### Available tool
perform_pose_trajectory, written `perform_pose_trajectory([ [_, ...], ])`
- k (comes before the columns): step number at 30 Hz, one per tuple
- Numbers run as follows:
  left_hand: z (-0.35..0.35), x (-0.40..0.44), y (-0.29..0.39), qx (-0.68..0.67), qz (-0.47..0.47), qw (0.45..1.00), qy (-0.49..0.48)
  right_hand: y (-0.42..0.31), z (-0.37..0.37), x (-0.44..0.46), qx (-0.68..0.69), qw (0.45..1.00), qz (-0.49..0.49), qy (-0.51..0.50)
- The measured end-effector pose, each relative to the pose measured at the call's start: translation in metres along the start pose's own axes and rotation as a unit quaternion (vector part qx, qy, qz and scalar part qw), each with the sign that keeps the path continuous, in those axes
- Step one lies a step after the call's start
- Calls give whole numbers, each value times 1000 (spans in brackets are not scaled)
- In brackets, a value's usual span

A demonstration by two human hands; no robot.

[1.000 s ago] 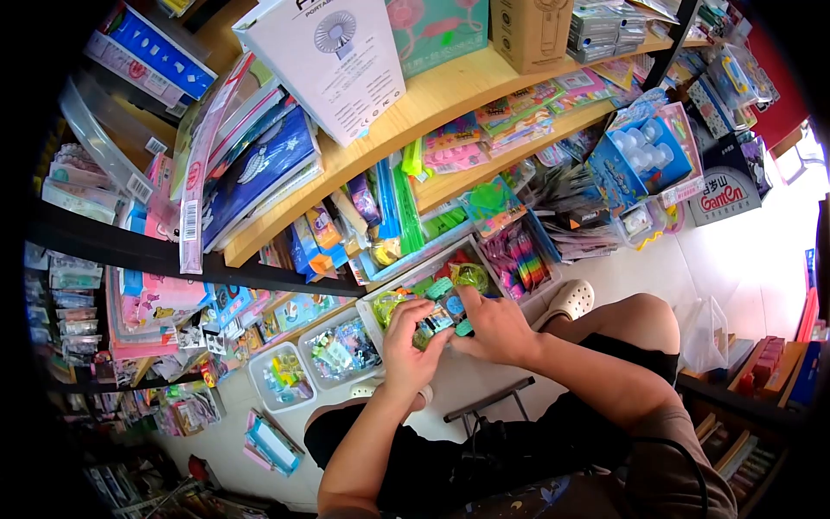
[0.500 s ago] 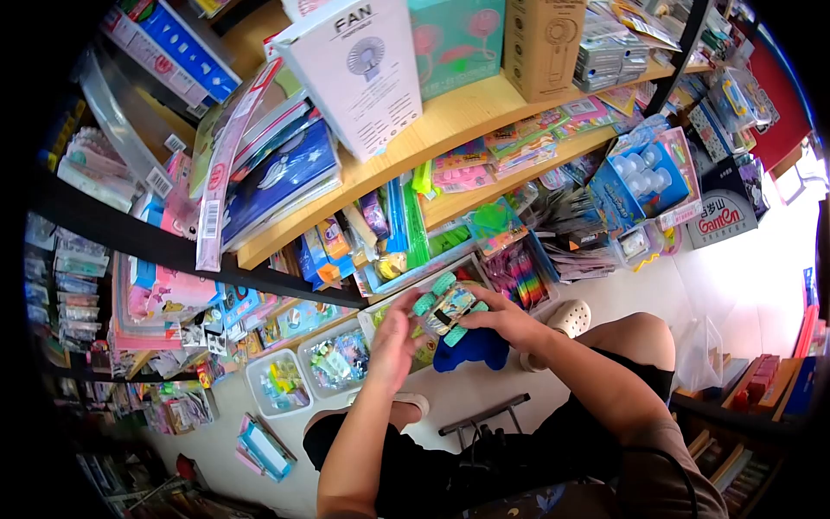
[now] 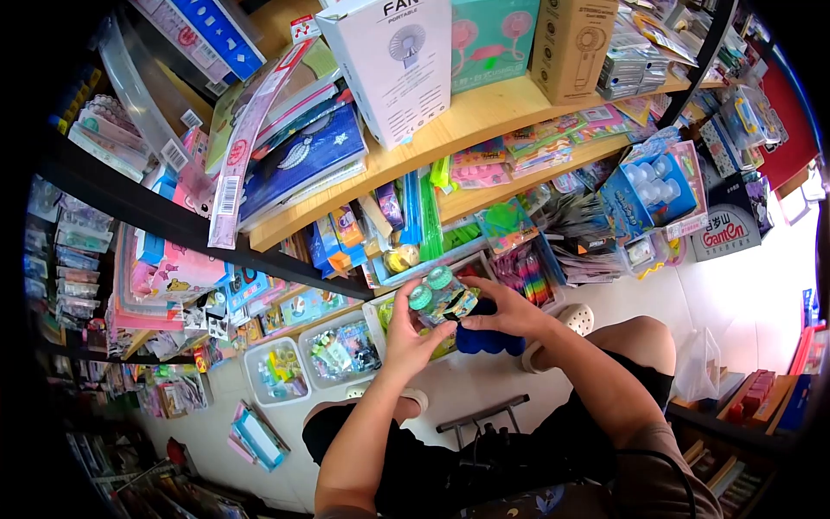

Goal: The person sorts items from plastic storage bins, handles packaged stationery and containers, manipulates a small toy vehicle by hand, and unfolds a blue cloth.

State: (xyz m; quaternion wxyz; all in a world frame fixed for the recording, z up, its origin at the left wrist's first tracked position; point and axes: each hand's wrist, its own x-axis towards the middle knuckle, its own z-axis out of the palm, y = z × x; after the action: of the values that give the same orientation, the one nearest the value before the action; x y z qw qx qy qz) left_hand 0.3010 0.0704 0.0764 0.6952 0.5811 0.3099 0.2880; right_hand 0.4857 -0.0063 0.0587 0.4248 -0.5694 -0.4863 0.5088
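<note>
Between my two hands is a small toy car (image 3: pixel 455 303) with a patterned body and chunky teal wheels (image 3: pixel 421 297). My left hand (image 3: pixel 410 336) grips it from the left side, thumb along the lower edge. From the right, my right hand (image 3: pixel 508 311) has its fingers and thumb closed on the other end, covering that part. Just under my right hand hangs a dark blue, soft-looking piece (image 3: pixel 489 339); whether that hand holds it too I cannot make out.
Clear bins of small packets (image 3: pixel 278 372) stand on the floor at the left. Ahead, a wooden shelf (image 3: pixel 484 111) carries a fan box (image 3: pixel 393 82) and notebooks (image 3: pixel 304 160). A blue box of clear-topped items (image 3: pixel 644 190) sits right. A metal stool frame (image 3: pixel 482 415) is between my legs.
The toy car has turned in my hands, its teal wheels now toward the upper left. My left hand has closed onto it, and the view has shifted slightly.
</note>
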Motion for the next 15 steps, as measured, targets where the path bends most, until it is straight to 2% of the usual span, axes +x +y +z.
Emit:
perform_pose_trajectory([
  [3,-7,1,7,98,9,995,-7,-3,-6,0,-33,999,-42,-3],
  [7,-3,-4,16,279,18,959,-43,-5,-12,-4,-25,999,-19,-34],
  [15,-4,-5,0,204,4,977,-56,13,-9,-9,41,998,2,-57],
])
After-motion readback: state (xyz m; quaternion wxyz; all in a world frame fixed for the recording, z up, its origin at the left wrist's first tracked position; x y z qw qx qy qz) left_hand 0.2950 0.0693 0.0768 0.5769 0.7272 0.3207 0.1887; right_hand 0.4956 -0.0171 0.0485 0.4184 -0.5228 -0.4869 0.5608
